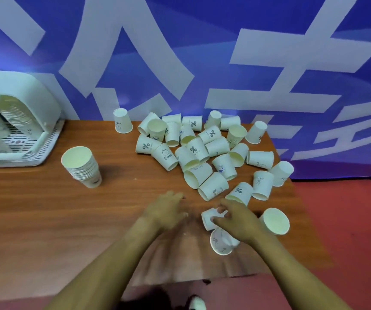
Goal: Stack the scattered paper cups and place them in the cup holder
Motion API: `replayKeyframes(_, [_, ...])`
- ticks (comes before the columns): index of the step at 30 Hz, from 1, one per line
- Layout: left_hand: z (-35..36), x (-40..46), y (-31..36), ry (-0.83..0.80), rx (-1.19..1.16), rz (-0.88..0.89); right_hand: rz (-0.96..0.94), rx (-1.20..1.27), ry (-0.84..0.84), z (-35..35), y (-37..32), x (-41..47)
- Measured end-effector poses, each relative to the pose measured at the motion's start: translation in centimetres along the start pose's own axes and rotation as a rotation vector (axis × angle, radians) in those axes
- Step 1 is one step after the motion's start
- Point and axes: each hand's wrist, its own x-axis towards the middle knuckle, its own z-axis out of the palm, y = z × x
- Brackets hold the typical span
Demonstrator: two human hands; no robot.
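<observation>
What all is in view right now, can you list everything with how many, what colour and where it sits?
Loose paper cups: roughly thirty, white with dark prints, heaped on the table's far right, mostly on their sides.
Cup stack: one, white, upright, left of centre.
Lone cup: one, white, upside down by the wall.
Cup holder: one, white, far left, stacked cups inside.
Table: one, brown wood.
Wall banner: blue with white shapes, behind.
Floor: red, at right.
Left hand: blurred, over the table, holds nothing.
Right hand: grips a white cup near the front edge.
</observation>
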Motion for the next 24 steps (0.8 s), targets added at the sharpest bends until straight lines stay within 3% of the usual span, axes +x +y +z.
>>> replayKeyframes(10, [6.3, 4.0, 7.3, -0.009, 0.036, -0.06, -0.119, -0.289, -0.107, 0.6, 5.6, -1.7])
replayKeyframes(18, [9.0, 5.8, 7.6, -0.001, 0.092, -0.108, -0.173, -0.314, -0.083, 2.0, 7.1, -2.1])
replayKeyframes(24, [8.4, 4.7, 6.8, -0.008, -0.011, -0.122, -0.158, -0.333, -0.118, 0.8, 7.1, -2.1])
